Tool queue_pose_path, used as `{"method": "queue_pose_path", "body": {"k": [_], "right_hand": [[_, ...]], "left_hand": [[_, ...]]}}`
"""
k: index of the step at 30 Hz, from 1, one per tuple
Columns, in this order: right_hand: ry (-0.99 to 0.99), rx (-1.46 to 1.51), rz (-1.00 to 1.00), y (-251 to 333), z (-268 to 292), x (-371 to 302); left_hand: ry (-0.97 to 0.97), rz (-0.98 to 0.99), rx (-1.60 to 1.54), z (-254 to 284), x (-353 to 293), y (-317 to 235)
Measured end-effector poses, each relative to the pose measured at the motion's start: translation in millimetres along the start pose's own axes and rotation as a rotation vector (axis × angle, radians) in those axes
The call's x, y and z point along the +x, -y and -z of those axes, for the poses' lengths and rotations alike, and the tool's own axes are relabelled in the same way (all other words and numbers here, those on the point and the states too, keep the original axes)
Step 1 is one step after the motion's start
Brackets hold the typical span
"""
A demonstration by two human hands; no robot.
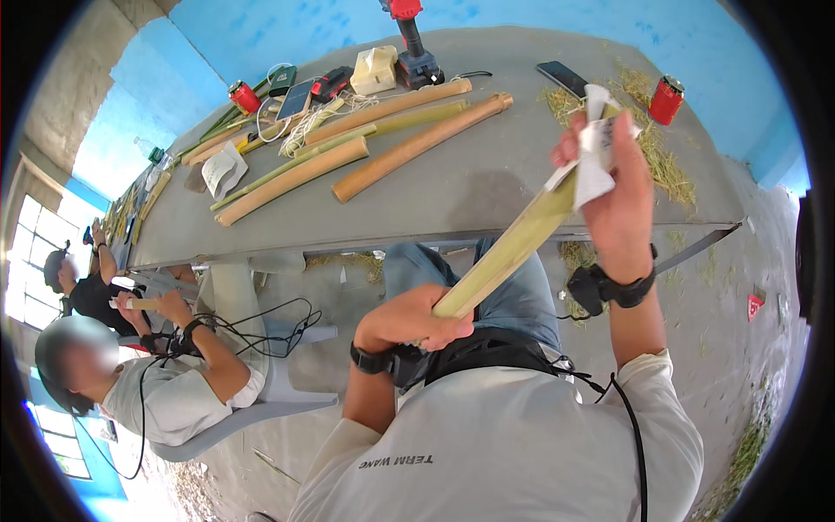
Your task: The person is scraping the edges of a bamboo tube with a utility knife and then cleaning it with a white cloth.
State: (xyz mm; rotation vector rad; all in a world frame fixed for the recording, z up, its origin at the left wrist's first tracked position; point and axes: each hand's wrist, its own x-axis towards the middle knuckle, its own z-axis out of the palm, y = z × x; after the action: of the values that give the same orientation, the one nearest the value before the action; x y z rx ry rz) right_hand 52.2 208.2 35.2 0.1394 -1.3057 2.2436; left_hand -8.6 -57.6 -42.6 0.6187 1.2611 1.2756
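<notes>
A pale green split length of bamboo (513, 248) slants up to the right across my lap, reaching over the table's near edge. Its lower end is gripped by my left hand (416, 318), fingers wrapped around it. Near the upper end, my right hand (619, 187) is closed on a crumpled white paper tissue (595, 155), which is folded around the bamboo. A printed strip shows on the tissue. What lies beneath the tissue is hidden. Both wrists carry black straps with small devices.
On the grey table (487, 191) lie several bamboo poles (417, 152), a phone (562, 78), a cordless drill (416, 52), white string (322, 122) and red cans (667, 100). Bamboo shavings (670, 174) cover the right side. A seated co-worker (174, 383) is at left, with black cables nearby.
</notes>
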Motion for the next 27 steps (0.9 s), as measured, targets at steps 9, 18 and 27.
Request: {"method": "queue_pose_path", "body": {"k": [9, 18, 27], "right_hand": [[-0.104, -0.015, -0.162, -59.2, -33.2, -26.4], [-0.092, 0.019, 0.054, -30.6, -13.2, 11.7], [-0.070, 0.104, -0.208, -44.5, -39.4, -12.1]], "left_hand": [[-0.427, -0.134, 0.331, -29.8, 20.1, -20.7], [-0.592, -0.173, 0.577, -18.1, -1.4, -6.8], [-0.226, -0.030, -0.151, -19.8, -6.7, -1.1]]}}
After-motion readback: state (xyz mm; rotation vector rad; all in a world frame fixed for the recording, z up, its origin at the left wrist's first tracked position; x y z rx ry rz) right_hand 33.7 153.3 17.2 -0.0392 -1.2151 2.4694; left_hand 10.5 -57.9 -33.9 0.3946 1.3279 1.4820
